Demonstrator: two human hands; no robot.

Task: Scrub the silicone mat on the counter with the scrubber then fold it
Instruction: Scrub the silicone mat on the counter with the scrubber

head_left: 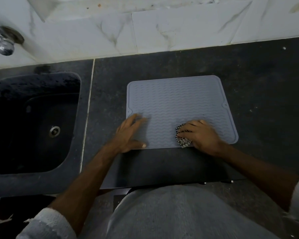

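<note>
One grey silicone mat (pixel 178 107), wavy-ribbed, lies flat on the dark counter (pixel 259 87), right of the sink (pixel 36 118) and just short of the counter's front edge; its longer side looks to run left-right, but the wide lens skews it, so low confidence. One scrubber (pixel 183 138), a checked black-and-white pad, sits on the mat's near-right part, close to the near edge. Right hand (pixel 201 135) on top of it, fingers curled over and gripping it, pressing it to the ribs. Unscrubbed-looking area lies away from that hand: up toward the wall and left toward the other hand, so the next strokes probably go forward and leftward; right hand clearly the nearer one for that. Left hand (pixel 130 131) flat on the mat's near-left corner, fingers straight and spread, thumb along the near edge, holding nothing, just pinning the mat. Scrub step underway by the look of it, fold not started, mat fully flat. Counts: one mat, one scrubber, two hands, one sink with one drain (pixel 54 131), one tap (pixel 3 43) at top left against the marble-tile wall (pixel 162 31).
</note>
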